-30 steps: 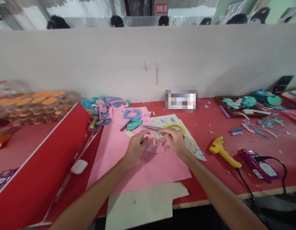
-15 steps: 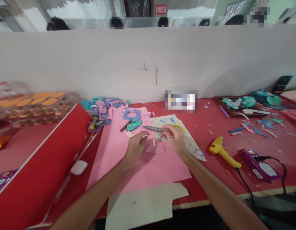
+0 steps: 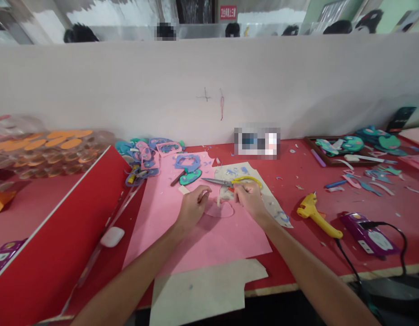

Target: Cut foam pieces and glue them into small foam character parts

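My left hand (image 3: 193, 206) is above the pink sheet (image 3: 182, 244), its fingers curled in; anything between them is too small to make out. To its right, my right hand (image 3: 249, 198) is closed, with its thumb and fingers pressed together, and what they pinch is hidden. Just beyond the right hand lie scissors (image 3: 220, 182) with yellow handles, blades pointing left. A small orange-red bit (image 3: 231, 189) shows by the right fingertips. Between and below the hands, a pink rounded piece (image 3: 221, 210) lies on the sheet, with a short pale strip (image 3: 218, 199) at its top.
A teal oval piece (image 3: 190, 177) and blue cut-out (image 3: 187, 162) lie farther back. Foam scraps (image 3: 148, 156) pile up at left. A yellow glue gun (image 3: 318, 216) and a purple box with a cable (image 3: 369, 233) are at right. A red panel (image 3: 70, 235) stands at left.
My right hand has drawn slightly down and its fingers have closed more, baring more of the scissors' yellow handles. My left hand stays nearly still.
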{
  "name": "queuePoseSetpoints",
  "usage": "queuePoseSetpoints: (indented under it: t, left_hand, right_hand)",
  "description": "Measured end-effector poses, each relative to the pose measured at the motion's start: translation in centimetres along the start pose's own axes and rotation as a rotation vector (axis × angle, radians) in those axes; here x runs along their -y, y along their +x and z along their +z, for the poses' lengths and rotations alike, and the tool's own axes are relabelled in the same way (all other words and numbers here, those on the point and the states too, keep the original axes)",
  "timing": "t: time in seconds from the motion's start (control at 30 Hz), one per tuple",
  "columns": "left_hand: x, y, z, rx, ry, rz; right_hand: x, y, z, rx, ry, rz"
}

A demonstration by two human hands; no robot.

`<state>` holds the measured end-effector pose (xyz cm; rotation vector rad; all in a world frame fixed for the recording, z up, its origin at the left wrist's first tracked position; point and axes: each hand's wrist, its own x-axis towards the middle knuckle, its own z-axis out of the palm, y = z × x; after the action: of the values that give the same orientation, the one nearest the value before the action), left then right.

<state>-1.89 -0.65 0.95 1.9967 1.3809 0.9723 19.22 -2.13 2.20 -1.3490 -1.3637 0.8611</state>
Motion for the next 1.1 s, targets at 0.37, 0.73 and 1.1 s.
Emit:
queuePoseSetpoints:
  t: [0.37,0.73,1.1]
  left_hand:
    - [0.2,-0.1,0.1,0.001,0.015,-0.035]
    - [0.9,0.4,-0.4,-0.113,0.044,-0.009]
    - [0.9,0.4,-0.2,-0.099,0.046,-0.021]
  right_hand:
    - [-1.0,0.9,-0.6,0.424,-0.430,-0.277]
    - [0.4,-0.6,-1.3,0.615,-0.586,-0.267]
    - [0.1,-0.5,-1.4,0.586,-0.522,-0.259]
